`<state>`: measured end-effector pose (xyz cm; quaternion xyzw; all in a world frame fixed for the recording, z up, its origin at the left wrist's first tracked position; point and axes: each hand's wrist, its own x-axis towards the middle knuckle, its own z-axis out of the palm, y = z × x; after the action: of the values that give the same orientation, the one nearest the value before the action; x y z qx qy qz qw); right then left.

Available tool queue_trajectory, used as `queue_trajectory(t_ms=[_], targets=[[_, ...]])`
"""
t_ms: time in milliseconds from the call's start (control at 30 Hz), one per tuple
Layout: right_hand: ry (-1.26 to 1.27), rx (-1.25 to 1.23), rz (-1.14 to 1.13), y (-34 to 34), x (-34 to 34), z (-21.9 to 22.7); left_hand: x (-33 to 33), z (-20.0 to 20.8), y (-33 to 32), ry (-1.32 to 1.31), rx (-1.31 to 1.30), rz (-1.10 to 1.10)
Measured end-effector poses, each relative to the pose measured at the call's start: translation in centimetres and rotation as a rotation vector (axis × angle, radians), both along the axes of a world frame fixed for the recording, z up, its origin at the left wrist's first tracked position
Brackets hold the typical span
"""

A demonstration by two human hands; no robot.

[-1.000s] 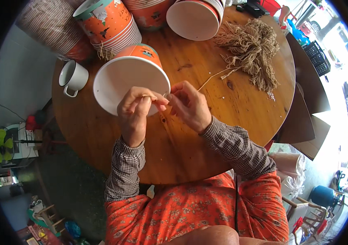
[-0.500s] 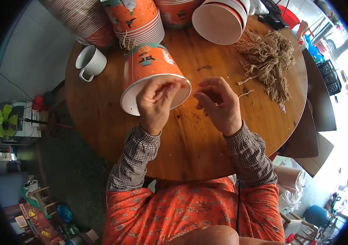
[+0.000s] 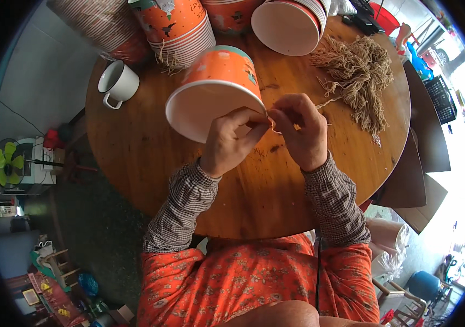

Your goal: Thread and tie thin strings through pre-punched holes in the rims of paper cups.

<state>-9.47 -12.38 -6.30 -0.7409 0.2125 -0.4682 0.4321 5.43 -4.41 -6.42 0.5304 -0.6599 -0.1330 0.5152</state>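
"Right hand (image 3: 303,131) has come in to meet the left hand (image 3: 230,137)."

"Pinching what?"

"Thin cord (image 3: 276,129), it seems, both of them."

"And the paper bucket (image 3: 216,85)?"

"Right of the mug (image 3: 124,84), just beyond the left hand, the nearer one. Its axis slants, mouth tipped toward the hands; the rim edge farthest from the mug sits beside the pinch."

Looking past a round, brown wooden table (image 3: 254,196) onto a dark greenish-grey floor (image 3: 91,218) and a pale grey wall (image 3: 41,71). Catching bright white daylight (image 3: 459,163) at right.
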Motion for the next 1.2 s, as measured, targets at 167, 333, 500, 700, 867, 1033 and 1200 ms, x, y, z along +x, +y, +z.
queue_trajectory(t_ms=[167, 333, 500, 700, 867, 1033, 1200], targets=[[-0.006, 0.160, -0.011, -1.2, -0.3, -0.1, 1.2, 0.0, 0.5, 0.759, 0.295, -0.093], [0.046, -0.070, 0.096, -0.9, -0.2, 0.4, 1.3, 0.1, 0.5, 0.812, 0.247, -0.061], [0.099, -0.081, 0.073, -0.4, 0.1, -0.1, 0.8, 0.2, 0.8, 0.714, 0.189, -0.095], [0.032, 0.019, 0.111, 0.2, 0.4, 0.0, 0.0, 0.7, 1.3, 0.549, 0.035, 0.004], [-0.072, 0.092, 0.113, 0.7, 0.6, -0.1, -0.6, 0.8, 1.2, 0.557, -0.006, -0.010], [-0.035, -0.039, 0.114, 0.5, 0.4, 0.0, -0.2, 0.7, 1.3, 0.509, 0.032, -0.016], [-0.033, -0.229, 0.064, 0.7, 0.3, 0.1, 0.1, 0.5, 1.1, 0.483, 0.040, -0.071]])
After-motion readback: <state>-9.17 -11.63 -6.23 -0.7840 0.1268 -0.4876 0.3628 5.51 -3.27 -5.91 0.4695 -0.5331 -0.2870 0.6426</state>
